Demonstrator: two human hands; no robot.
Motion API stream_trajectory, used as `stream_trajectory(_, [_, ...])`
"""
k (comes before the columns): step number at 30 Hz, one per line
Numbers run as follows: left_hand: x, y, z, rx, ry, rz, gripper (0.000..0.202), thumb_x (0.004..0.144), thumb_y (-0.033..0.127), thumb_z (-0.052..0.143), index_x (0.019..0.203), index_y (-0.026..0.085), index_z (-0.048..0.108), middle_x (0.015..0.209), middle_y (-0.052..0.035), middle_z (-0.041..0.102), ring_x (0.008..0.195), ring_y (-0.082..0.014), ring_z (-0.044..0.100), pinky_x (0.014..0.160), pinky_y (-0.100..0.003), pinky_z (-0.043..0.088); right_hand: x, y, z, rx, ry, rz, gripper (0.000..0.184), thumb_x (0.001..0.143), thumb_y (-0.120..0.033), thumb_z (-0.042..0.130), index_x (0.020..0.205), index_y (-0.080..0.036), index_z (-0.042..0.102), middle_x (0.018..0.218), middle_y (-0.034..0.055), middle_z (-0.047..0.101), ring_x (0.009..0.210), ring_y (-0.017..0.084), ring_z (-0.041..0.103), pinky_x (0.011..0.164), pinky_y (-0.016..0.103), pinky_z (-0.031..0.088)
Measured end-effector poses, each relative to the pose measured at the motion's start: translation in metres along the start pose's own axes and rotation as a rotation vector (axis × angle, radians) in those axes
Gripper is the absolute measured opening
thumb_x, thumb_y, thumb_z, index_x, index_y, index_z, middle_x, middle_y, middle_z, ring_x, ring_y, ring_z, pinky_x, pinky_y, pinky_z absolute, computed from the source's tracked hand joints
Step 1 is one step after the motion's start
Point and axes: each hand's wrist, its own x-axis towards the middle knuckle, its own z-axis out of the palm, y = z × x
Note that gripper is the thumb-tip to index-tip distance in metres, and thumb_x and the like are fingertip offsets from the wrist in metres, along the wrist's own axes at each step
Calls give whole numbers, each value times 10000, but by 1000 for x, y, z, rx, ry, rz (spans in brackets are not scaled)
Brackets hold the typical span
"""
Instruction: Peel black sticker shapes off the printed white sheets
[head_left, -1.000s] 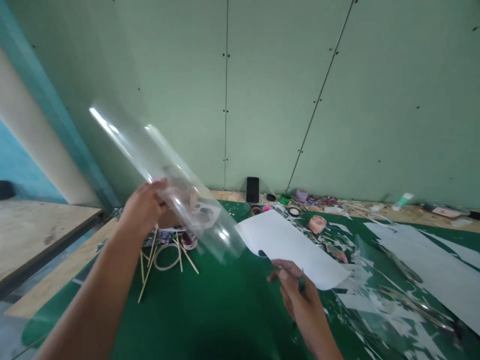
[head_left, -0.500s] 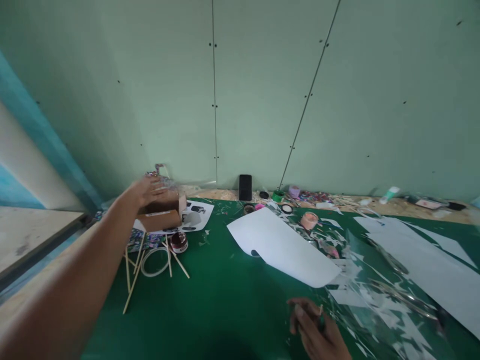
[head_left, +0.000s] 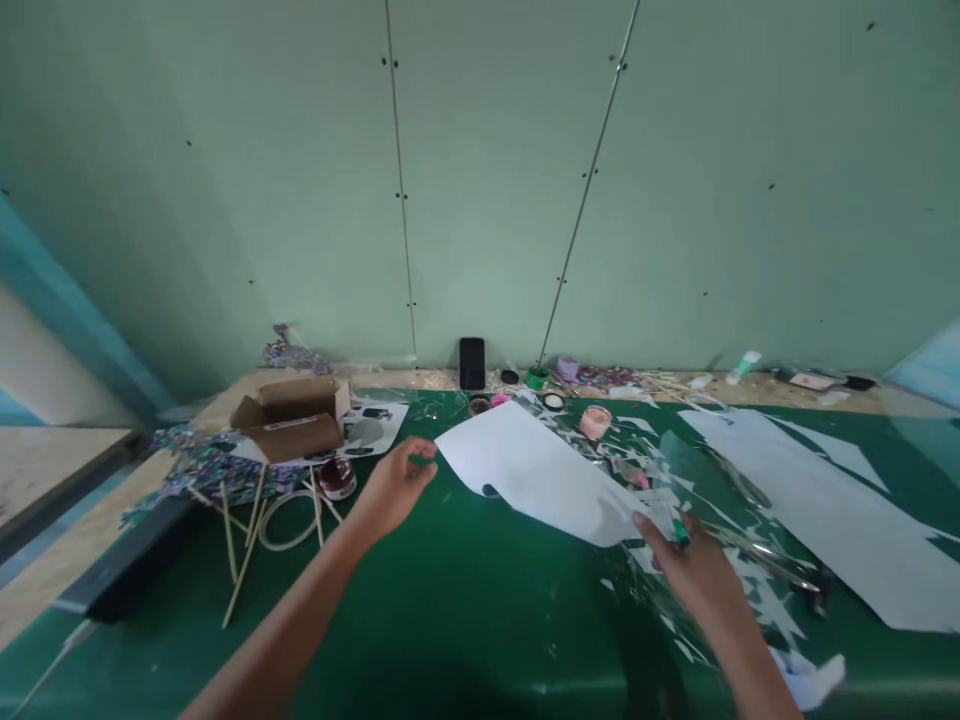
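A curled white paper sheet (head_left: 536, 470) lies across the middle of the green table, with a dark spot on its lower edge. Just off its left corner is my left hand (head_left: 397, 485), fingers bent, thumb and forefinger apart, nothing seen in them. My right hand (head_left: 694, 560) is at the sheet's right corner, its thumb against the paper. A small green object (head_left: 680, 531) sticks out between its fingers; its kind is not clear. Shiny metal tools (head_left: 787, 565) that look like scissors lie to the right of that hand, among white paper scraps (head_left: 772, 610).
An open cardboard box (head_left: 296, 435), wooden sticks (head_left: 244, 555), a clear ring (head_left: 289, 522) and a dark red jar (head_left: 336, 480) are at the left. A phone (head_left: 472, 363) leans on the wall. A pink jar (head_left: 595, 422) and more white paper (head_left: 825, 520) lie right.
My left hand has come back from the box to the white sheet's left corner. My right hand has moved up and right to the sheet's right corner. The view has shifted slightly right.
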Motion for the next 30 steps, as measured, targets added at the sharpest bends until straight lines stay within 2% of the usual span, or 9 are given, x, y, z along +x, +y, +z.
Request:
stream_trajectory(4, [-16,-2,25,47,-106,-29,276,853,368,462,1036,208,591,1114,-98,627,875,-219,629,699,-319,490,14,-5,-3,101,-206,57,505,693,-581,478,937,-160,613,508,54,630,573,275,624,613,351,439])
stream_trajectory(10, [-33,-7,39,47,-162,-3,248,886,352,439,1056,234,576,1090,-85,611,875,-209,627,638,-291,494,-6,-17,5,181,-100,-92,365,688,-539,496,797,-216,624,482,21,604,526,240,584,586,323,430])
stream_trajectory(12, [-40,-7,42,48,-77,57,244,896,330,430,1089,243,552,1101,-81,595,905,-202,618,674,-298,505,-19,-15,9,236,-86,-178,409,732,-576,473,855,-225,645,476,2,582,500,222,566,571,313,434])
stream_trajectory(15, [-52,0,38,112,207,253,243,914,268,417,1138,247,510,1136,-91,565,1027,-211,575,801,-342,498,-41,-7,18,318,-210,-321,384,774,-573,489,902,-264,677,526,-6,608,489,207,576,541,300,446])
stream_trajectory(17, [-60,9,31,199,393,407,225,914,228,427,1118,247,520,1137,-97,571,1085,-226,545,874,-381,468,-53,0,25,338,-345,-422,265,775,-480,545,872,-294,706,678,12,695,586,214,639,608,307,487])
stream_trajectory(19, [-66,19,25,314,451,532,203,900,201,440,1054,251,563,1120,-94,598,1098,-246,539,901,-413,445,-63,8,31,316,-474,-504,183,762,-358,577,855,-320,730,873,10,737,744,230,685,733,332,511])
stream_trajectory(22, [-71,23,24,484,256,610,250,890,178,420,1009,258,624,1107,-75,640,1092,-253,560,937,-441,427,-70,18,38,240,-595,-562,262,725,-240,572,891,-342,747,959,-7,737,875,250,688,842,367,500])
stream_trajectory(26, [-76,-1,40,619,-72,494,331,891,200,432,1170,260,601,1214,-58,620,1134,-262,562,947,-448,464,-74,22,37,160,-597,-622,319,732,-200,527,914,-344,745,966,-11,736,862,248,688,829,366,495])
stream_trajectory(30, [-92,-37,57,688,-162,349,406,843,330,560,1248,304,559,1369,-52,520,1269,-331,458,1036,-576,379,-79,15,26,168,-560,-589,285,764,-282,546,978,-347,722,949,-1,730,768,223,679,684,301,493])
